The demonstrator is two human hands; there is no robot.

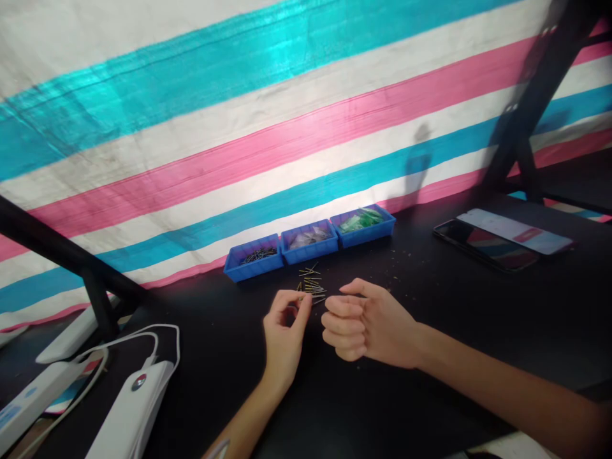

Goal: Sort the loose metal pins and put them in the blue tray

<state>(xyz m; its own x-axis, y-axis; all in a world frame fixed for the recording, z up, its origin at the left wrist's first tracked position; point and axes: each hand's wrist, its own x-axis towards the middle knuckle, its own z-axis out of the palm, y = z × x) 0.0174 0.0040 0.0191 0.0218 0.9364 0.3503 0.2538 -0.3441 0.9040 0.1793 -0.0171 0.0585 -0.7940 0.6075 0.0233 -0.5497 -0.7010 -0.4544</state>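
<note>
My left hand (283, 331) rests on the black table (430, 331), thumb and fingers pinched together near a small pile of thin metal pins (310, 285). It seems to hold one pin, though the item is too small to be sure. My right hand (366, 324) sits just to its right, curled in a loose fist, thumb stretched toward the pile. Behind the pile stand three small blue trays: the left tray (252, 256) holds dark pins, the middle tray (308, 241) holds clear bags, the right tray (364, 224) holds green pieces.
Two phones (497, 239) lie at the right rear of the table. A white power strip (134, 408) with a cable sits at front left. A striped tarp (287, 127) hangs behind, crossed by black frame bars (71, 255).
</note>
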